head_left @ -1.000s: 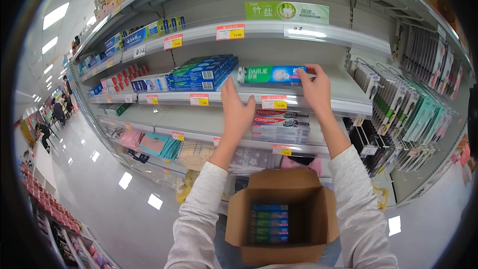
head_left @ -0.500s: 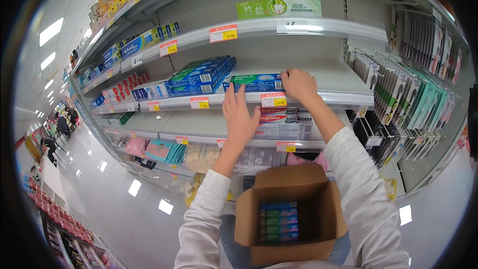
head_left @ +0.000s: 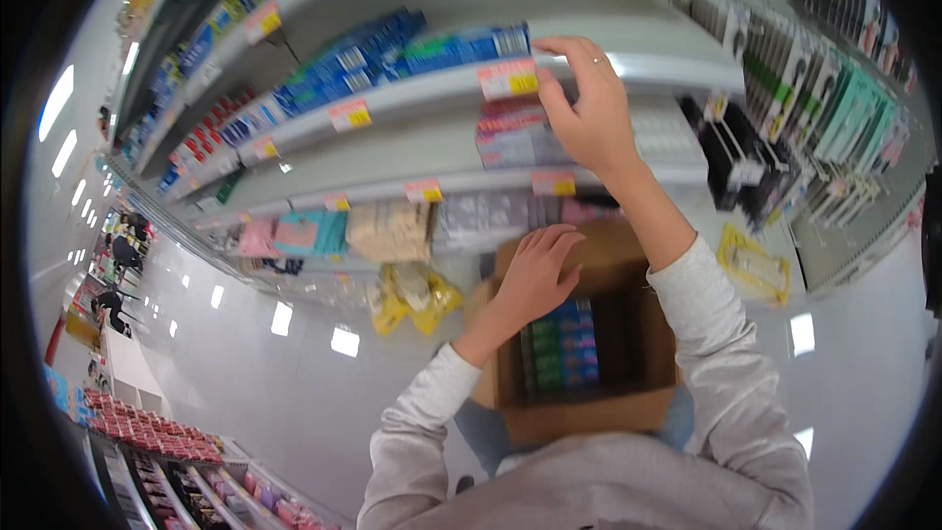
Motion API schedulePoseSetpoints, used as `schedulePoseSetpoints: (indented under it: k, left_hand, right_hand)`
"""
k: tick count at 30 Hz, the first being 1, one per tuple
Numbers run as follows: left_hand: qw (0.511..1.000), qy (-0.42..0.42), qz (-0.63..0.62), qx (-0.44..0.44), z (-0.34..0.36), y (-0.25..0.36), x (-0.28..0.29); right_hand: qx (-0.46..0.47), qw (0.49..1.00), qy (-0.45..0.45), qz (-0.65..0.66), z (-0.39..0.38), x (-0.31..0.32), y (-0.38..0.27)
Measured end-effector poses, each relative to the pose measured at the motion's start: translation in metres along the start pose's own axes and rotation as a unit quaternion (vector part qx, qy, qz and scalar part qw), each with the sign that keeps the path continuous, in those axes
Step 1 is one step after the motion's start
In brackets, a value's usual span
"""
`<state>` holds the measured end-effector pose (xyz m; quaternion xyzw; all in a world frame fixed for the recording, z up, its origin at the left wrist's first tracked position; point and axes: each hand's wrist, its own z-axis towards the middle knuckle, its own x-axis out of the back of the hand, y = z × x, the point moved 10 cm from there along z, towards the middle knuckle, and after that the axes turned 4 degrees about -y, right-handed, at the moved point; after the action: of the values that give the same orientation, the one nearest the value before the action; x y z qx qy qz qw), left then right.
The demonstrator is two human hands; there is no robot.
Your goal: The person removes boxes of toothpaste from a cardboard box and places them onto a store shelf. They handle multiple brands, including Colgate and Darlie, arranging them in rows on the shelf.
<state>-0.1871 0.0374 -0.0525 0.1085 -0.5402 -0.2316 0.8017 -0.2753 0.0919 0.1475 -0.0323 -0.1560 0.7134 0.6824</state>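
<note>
My right hand point(head_left: 592, 106) is at the shelf edge, fingers stretched out and thumb apart, right beside the end of a blue and green toothpaste box point(head_left: 461, 49). Whether a fingertip touches that box is hard to tell. To its left, similar blue toothpaste boxes point(head_left: 339, 64) lie stacked. My left hand point(head_left: 535, 275) hangs over the left side of an open cardboard carton point(head_left: 579, 422), loosely bent, with nothing in it. Inside the carton a row of blue and green toothpaste boxes point(head_left: 561, 348) stands along the left side.
Below the shelf edge point(head_left: 667, 71) sit pale toothpaste packs point(head_left: 520, 142). Folded towels point(head_left: 388, 231) line the lower shelf. Toothbrushes point(head_left: 849, 167) hang on hooks at the right. Yellow packages point(head_left: 417, 296) lie low in front. People point(head_left: 110, 309) are far down the aisle at left.
My left hand has left the toothpaste box on the shelf and dropped to the carton. My right hand stays near the box's right end. The view has tilted downward.
</note>
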Motion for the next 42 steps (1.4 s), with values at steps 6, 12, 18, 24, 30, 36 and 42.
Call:
schedulePoseSetpoints:
  k: [6,12,18,24,30,36,42]
  left_hand:
    - [0.933,-0.355,0.036,0.037,-0.062,0.0,-0.171]
    - [0.885,-0.428,0.123,-0.134,-0.139,0.033,-0.338]
    - [0.899,-0.363,0.224,-0.096,-0.162,-0.039,-0.401]
    - [0.904,-0.409,0.121,0.014,-0.165,-0.062,-0.374]
    - [0.921,-0.379,0.085,-0.015,-0.177,-0.063,-0.406]
    - [0.93,-0.356,0.085,-0.021,-0.19,-0.083,-0.436]
    - [0.898,-0.433,0.074,0.038,-0.188,-0.078,-0.431]
  right_hand:
    - [-0.216,0.873,-0.434,0.051,-0.199,-0.018,0.029]
    - [-0.375,0.632,-0.672,-0.09,-0.426,-0.005,0.086]
    - [-0.418,0.688,-0.593,-0.024,-0.421,0.003,0.071]
    - [-0.395,0.673,-0.625,-0.017,-0.424,-0.003,0.053]
    - [-0.421,0.672,-0.608,-0.015,-0.433,0.003,0.059]
    - [-0.428,0.647,-0.63,0.008,-0.444,-0.006,0.053]
    - [-0.401,0.672,-0.622,0.013,-0.445,-0.007,0.052]
